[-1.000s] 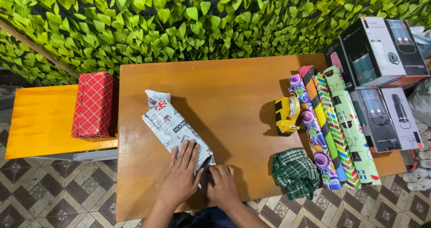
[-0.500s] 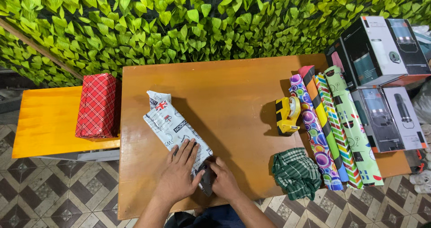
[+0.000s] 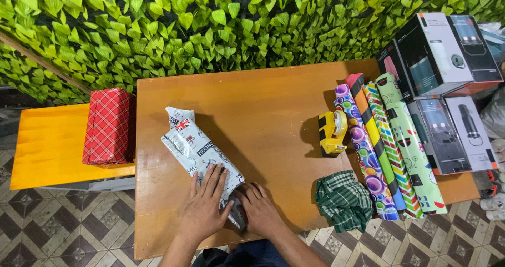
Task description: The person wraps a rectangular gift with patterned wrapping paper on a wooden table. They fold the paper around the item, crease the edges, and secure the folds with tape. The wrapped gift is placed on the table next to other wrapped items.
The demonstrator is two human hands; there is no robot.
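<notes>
Left hand spread flat atop the newsprint-wrapped parcel, right hand pinching its near end, parcel lying on the desk left of the yellow tape dispenser, gift-wrap rolls right of dispenser.

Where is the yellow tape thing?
The yellow tape dispenser sits on the brown table, right of centre, beside the wrapping-paper rolls.

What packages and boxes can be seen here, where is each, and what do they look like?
Wrapped parcel: near table edge, under both hands; oblong, white-grey printed paper.
Red plaid parcel: on the yellow bench at left; boxy, red with white checks.
Product boxes: table's right end; rectangular, black, white and red.
Wrapping paper rolls: beside the boxes; long tubes, dotted, striped, pale green.
</notes>
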